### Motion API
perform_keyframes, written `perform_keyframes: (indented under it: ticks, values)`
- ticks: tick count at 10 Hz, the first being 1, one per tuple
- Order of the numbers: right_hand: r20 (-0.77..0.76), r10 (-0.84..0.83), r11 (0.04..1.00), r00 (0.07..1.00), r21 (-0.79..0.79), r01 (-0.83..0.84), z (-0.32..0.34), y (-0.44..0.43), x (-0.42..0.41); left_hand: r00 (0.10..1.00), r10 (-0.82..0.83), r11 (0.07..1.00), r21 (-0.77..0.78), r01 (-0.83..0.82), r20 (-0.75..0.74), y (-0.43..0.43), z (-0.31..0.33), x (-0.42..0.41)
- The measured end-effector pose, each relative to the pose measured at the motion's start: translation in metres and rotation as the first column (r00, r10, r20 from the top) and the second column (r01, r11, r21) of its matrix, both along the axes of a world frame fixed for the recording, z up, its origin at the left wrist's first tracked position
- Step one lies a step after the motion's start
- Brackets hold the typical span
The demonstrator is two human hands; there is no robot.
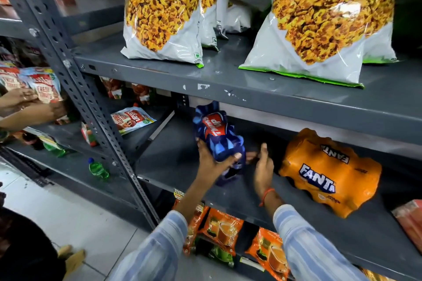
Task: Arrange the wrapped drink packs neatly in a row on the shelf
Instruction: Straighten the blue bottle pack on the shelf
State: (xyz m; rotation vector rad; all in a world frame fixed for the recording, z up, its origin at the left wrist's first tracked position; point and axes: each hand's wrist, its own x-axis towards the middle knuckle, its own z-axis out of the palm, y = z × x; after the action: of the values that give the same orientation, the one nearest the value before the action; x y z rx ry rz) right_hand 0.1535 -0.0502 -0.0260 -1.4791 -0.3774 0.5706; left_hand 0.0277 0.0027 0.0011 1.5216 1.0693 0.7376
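A blue wrapped Thums Up drink pack point(217, 137) stands tilted on the grey middle shelf point(228, 198). My left hand point(210, 159) grips its near left side, thumb across the wrapper. My right hand point(263, 166) is at the pack's right side, thumb up, fingers reaching behind its lower end. An orange wrapped Fanta pack point(328, 171) lies on its side to the right on the same shelf, a small gap from my right hand.
Large snack bags point(159, 18) stand on the shelf above. Orange tea packets point(223, 230) sit on the shelf below. A red pack point(411, 219) is at the far right edge. In the left bay another person's hands point(25, 102) handle ketchup pouches; green bottles point(98, 169) lie there.
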Motion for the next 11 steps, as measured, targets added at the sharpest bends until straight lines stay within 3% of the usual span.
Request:
perform_keyframes:
  ticks: [1, 2, 3, 4, 5, 7, 8, 9, 10, 11]
  values:
    - [-0.005, 0.005, 0.999, 1.0, 0.037, -0.005, -0.009, 0.001, -0.016, 0.996, -0.09, 0.996, 0.025, 0.09, -0.011, 0.028, 0.006, -0.021]
    - [0.053, 0.182, 0.982, 0.982, 0.046, -0.184, -0.021, 0.002, -0.046, 0.999, -0.02, 0.999, 0.042, 0.022, -0.038, 0.053, -0.002, -0.048]
    - [0.09, 0.314, 0.948, 0.945, 0.021, -0.317, -0.025, 0.007, -0.068, 0.995, 0.094, 0.994, 0.056, -0.095, 0.028, 0.045, -0.01, -0.051]
    - [0.049, 0.159, 0.982, 0.986, 0.092, -0.163, -0.025, 0.017, -0.075, 0.973, 0.231, 0.968, 0.097, -0.229, -0.002, 0.02, -0.016, -0.035]
    - [0.06, 0.015, 0.996, 0.998, 0.09, -0.02, -0.021, 0.021, -0.056, 0.946, 0.289, 0.949, 0.171, -0.264, -0.144, 0.018, -0.015, -0.026]
    - [0.133, -0.02, 0.997, 0.991, -0.077, 0.031, 0.008, 0.048, 0.001, 0.963, 0.21, 0.955, 0.247, -0.165, -0.17, 0.047, -0.009, -0.051]
    - [0.029, 0.076, 0.983, 0.997, -0.172, -0.069, 0.016, 0.045, 0.023, 0.974, -0.013, 0.989, 0.142, 0.046, -0.225, 0.072, 0.002, -0.089]
    - [-0.121, 0.172, 0.953, 0.978, -0.232, -0.197, 0.013, 0.037, 0.016, 0.989, -0.029, 0.991, 0.126, 0.047, -0.143, 0.074, -0.001, -0.106]
    - [-0.155, 0.262, 0.956, 0.953, -0.091, -0.278, 0.018, 0.033, -0.018, 0.996, 0.082, 0.986, 0.145, -0.084, 0.023, 0.062, -0.012, -0.122]
    - [-0.145, 0.348, 0.932, 0.926, -0.057, -0.359, 0.012, 0.037, -0.033, 0.992, 0.09, 0.988, 0.119, -0.1, 0.087, 0.06, -0.017, -0.133]
